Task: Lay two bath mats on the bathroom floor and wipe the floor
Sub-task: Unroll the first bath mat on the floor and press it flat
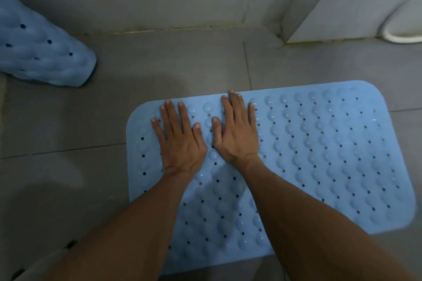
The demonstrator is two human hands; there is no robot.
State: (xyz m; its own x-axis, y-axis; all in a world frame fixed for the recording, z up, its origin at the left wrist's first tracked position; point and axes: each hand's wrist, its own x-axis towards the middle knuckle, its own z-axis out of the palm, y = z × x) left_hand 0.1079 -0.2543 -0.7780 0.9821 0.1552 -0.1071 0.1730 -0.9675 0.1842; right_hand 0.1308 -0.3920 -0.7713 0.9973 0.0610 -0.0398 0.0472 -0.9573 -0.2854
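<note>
A pale blue rubber bath mat (319, 155), rectangular with rounded corners, raised bubbles and drain holes, lies flat on the grey tiled bathroom floor (159, 61). The left hand (178, 139) and right hand (237, 132) press on its far left part, fingers straight and spread, gripping nothing. A second, crumpled blue mat (41, 48) sits well apart at upper left. Both probably handle as light, floppy sheets, best lifted by an edge or corner.

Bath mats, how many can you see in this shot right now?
2. One blue bath mat lies flat on the floor under both pressing hands; a second blue mat, bunched up, sits at the far left, partly cut off by the frame edge.
</note>
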